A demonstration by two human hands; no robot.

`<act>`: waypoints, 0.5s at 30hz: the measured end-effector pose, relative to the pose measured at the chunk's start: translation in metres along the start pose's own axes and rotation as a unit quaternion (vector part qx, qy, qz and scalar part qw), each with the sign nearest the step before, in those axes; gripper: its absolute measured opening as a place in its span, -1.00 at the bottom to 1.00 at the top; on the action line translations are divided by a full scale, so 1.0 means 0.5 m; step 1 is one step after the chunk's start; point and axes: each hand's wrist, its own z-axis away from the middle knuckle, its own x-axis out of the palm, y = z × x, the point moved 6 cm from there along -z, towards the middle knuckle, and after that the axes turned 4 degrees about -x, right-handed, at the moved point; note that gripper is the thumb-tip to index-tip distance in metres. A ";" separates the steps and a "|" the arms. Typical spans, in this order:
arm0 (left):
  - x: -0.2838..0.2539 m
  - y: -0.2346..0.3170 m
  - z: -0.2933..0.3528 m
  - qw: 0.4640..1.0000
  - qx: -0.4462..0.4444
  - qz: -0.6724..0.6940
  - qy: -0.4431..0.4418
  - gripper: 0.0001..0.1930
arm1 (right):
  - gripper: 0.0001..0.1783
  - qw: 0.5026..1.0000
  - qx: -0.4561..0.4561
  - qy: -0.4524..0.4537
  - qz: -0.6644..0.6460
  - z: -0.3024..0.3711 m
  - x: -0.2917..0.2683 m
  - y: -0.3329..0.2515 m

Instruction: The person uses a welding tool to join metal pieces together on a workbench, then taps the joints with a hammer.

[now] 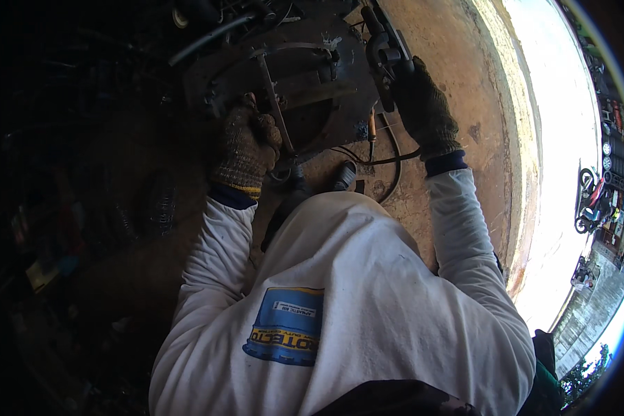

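A dark metal plate [353, 69] carries a frame with a curved strip [291, 47] and a slim straight bar [270, 97] across its opening. My left hand [246, 149], in a worn knitted glove, is closed at the plate's left side, beside the slim bar. What its fingers hold, if anything, is hidden. My right hand [426, 114], gloved too, is wrapped at the lower end of a dark metal tool [385, 55] with a curved, lever-like part, just right of the plate. Shadow hides its fingertips.
Below the plate hang an orange-handled tool [372, 128] and a black cable [395, 163] looping over the brown floor [471, 132]. A sandalled foot [344, 175] stands below. A grey pipe [215, 39] lies at the upper left. A motorcycle [594, 201] stands far right.
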 end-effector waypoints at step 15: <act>-0.004 0.018 0.066 0.995 0.090 -0.002 0.043 -0.84 | -0.79 0.976 -0.181 0.033 0.117 0.037 0.042 -0.008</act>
